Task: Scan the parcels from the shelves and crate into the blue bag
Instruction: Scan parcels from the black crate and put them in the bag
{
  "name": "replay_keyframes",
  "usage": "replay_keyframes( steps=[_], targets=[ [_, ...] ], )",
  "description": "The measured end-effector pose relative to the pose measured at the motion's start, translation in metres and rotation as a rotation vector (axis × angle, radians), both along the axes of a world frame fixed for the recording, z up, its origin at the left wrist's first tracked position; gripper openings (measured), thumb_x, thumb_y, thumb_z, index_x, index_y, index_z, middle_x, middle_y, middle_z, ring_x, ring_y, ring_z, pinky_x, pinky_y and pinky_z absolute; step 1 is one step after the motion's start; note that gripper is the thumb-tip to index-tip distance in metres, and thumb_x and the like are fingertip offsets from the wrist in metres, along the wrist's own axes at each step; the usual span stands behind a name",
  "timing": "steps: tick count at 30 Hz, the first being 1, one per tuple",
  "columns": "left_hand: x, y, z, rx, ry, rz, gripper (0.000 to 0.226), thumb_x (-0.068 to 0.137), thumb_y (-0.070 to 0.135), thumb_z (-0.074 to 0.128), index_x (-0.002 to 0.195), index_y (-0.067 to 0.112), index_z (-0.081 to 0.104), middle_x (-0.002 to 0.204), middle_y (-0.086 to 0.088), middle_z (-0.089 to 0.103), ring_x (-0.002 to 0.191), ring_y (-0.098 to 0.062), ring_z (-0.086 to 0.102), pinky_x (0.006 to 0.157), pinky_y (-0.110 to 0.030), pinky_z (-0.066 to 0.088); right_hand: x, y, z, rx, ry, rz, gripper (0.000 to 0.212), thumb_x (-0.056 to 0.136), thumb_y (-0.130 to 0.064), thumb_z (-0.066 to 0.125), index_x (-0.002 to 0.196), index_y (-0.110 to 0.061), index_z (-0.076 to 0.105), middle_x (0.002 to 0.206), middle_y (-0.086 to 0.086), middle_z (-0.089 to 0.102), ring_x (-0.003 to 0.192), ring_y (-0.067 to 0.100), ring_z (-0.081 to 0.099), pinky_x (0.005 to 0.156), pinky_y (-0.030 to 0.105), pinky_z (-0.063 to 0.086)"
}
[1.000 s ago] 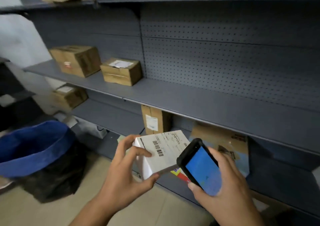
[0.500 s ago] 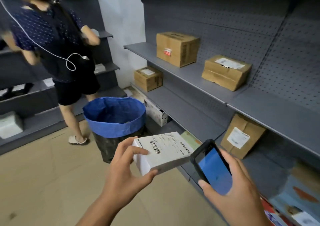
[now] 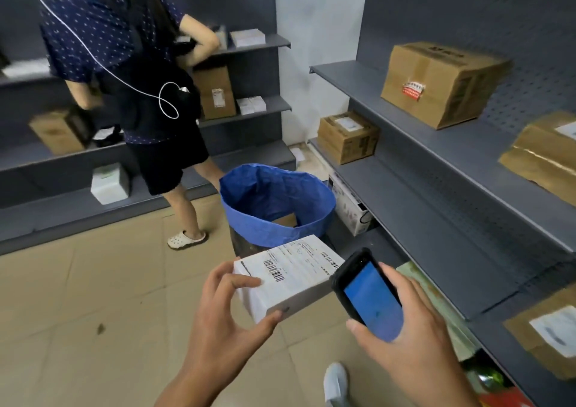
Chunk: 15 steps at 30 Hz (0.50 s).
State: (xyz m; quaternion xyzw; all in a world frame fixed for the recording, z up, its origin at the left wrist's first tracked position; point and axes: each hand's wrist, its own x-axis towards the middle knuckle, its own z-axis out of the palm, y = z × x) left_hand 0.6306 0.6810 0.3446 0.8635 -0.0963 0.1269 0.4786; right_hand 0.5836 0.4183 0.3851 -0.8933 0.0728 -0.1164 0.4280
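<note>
The left hand pinches the parcel by its near left corner. Its fingers curl over the labelled top and the thumb presses up under the near edge, so the rest of the box juts out free, away and to the right. The right hand is wrapped round the scanner — fingers behind it, thumb at the lower edge of the lit blue screen. The scanner's top end is just beside the parcel's right end and overlaps it in the view. The screen shows plain blue, so whether a read has gone through cannot be told.

The parcel is a flat white box, label and barcodes up, held roughly level above the floor. Its long axis runs from the left hand away and rightward. The bag stands straight beyond the parcel's far long edge, mouth wide open, its near rim just past the parcel in the view. A brown box lies inside it. So the drop lies forward of the grip; the left hand is the nearer one, and nothing stands between parcel and rim. In my judgement a short reach forward and a loosening of thumb and fingers would do it, with the box likely to go in far end first.

The bag sits on the floor at the left end of the shelves, which carry more cartons. Another person stands just beyond the bag's left side — apart from that path.
</note>
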Motion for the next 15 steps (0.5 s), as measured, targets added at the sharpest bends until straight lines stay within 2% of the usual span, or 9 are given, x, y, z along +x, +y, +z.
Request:
replay_keyframes(
  steps=[2, 5, 8, 10, 15],
  targets=[
    [0.026, -0.006, -0.003, 0.005, 0.002, 0.019, 0.047, 0.062, 0.055, 0.080, 0.102, 0.043, 0.060, 0.134, 0.015, 0.049, 0.128, -0.006, 0.053, 0.098, -0.008, 0.036, 0.033, -0.006, -0.004, -0.010, -0.001, 0.019, 0.090, 0.050, -0.062, 0.071, 0.134, -0.035, 0.052, 0.116, -0.020, 0.058, 0.104, 0.003, 0.056, 0.081, 0.021, 0.043],
    [0.073, -0.020, -0.008, 0.044, -0.013, 0.053, 0.046, 0.062, 0.056, 0.080, 0.102, 0.043, 0.060, 0.133, 0.017, 0.050, 0.125, -0.007, 0.055, 0.098, -0.023, 0.043, 0.088, -0.022, -0.011, -0.003, 0.007, 0.032, 0.088, 0.051, -0.059, 0.072, 0.133, -0.037, 0.051, 0.115, -0.020, 0.057, 0.102, 0.000, 0.054, 0.079, 0.010, 0.040],
    [0.114, -0.033, -0.012, 0.079, 0.016, 0.089, 0.047, 0.061, 0.056, 0.079, 0.102, 0.043, 0.060, 0.133, 0.016, 0.050, 0.126, -0.008, 0.053, 0.097, -0.035, 0.046, 0.142, -0.039, -0.017, 0.013, 0.019, 0.047, 0.086, 0.054, -0.054, 0.077, 0.134, -0.040, 0.049, 0.117, -0.021, 0.055, 0.104, 0.000, 0.054, 0.080, 0.018, 0.041],
    [0.144, -0.042, -0.017, 0.105, 0.031, 0.104, 0.048, 0.060, 0.056, 0.079, 0.102, 0.044, 0.059, 0.133, 0.020, 0.048, 0.126, -0.005, 0.052, 0.096, -0.034, 0.046, 0.184, -0.051, -0.022, 0.040, 0.048, 0.068, 0.085, 0.059, -0.050, 0.083, 0.135, -0.040, 0.047, 0.121, -0.021, 0.054, 0.105, 0.001, 0.053, 0.081, 0.024, 0.042],
    [0.202, -0.062, -0.027, 0.111, 0.067, 0.146, 0.047, 0.063, 0.055, 0.080, 0.103, 0.042, 0.059, 0.137, 0.024, 0.043, 0.129, 0.000, 0.048, 0.097, -0.018, 0.041, 0.279, -0.056, -0.030, 0.036, 0.088, 0.176, 0.085, 0.066, -0.046, 0.085, 0.139, -0.038, 0.041, 0.123, -0.018, 0.050, 0.103, -0.002, 0.044, 0.081, 0.021, 0.037]
  ],
)
